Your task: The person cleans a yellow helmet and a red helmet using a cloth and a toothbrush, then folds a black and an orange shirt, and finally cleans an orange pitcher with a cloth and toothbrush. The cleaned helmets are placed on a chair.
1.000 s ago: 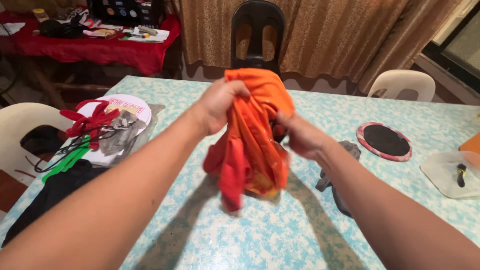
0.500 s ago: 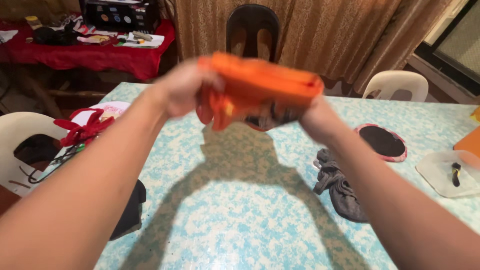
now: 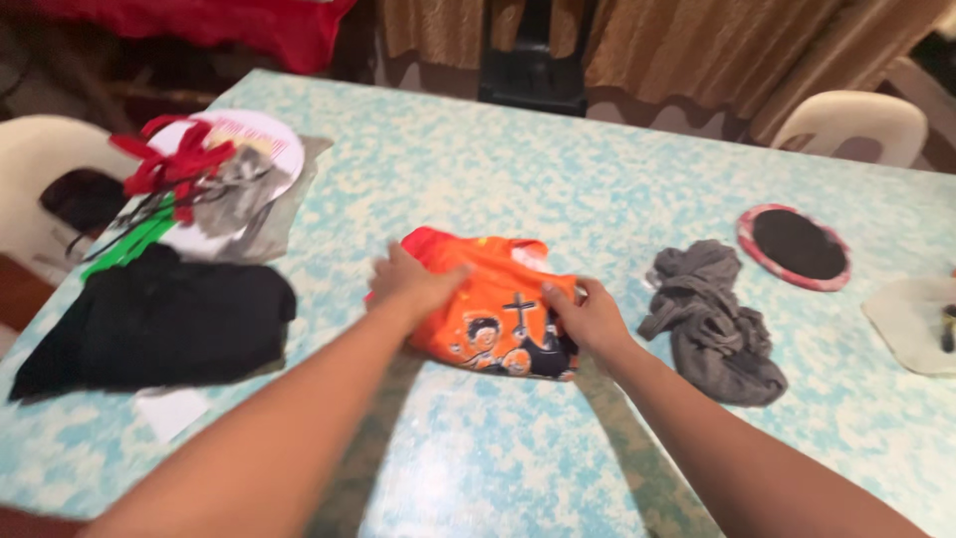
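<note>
**Orange shirt flat on the table, both your hands on it**

Your left hand [image 3: 413, 282] presses on the orange shirt [image 3: 493, 309], which lies folded on the blue-and-white table [image 3: 478, 169]. Your right hand [image 3: 586, 316] grips its right edge, beside the printed cartoon figures. A crumpled grey cloth [image 3: 712, 319] lies just to the right, a black garment [image 3: 164, 324] well apart to the left. Beyond the black garment sits a white plate [image 3: 254, 139] with red ribbon [image 3: 169, 164].

A home dining room is shown: a blue-patterned bench [image 3: 558, 169] is ringed by plastic chairs [image 3: 856, 118], brown curtains [image 3: 697, 40] are hung behind, and clothes [image 3: 712, 319] are laid about.
</note>
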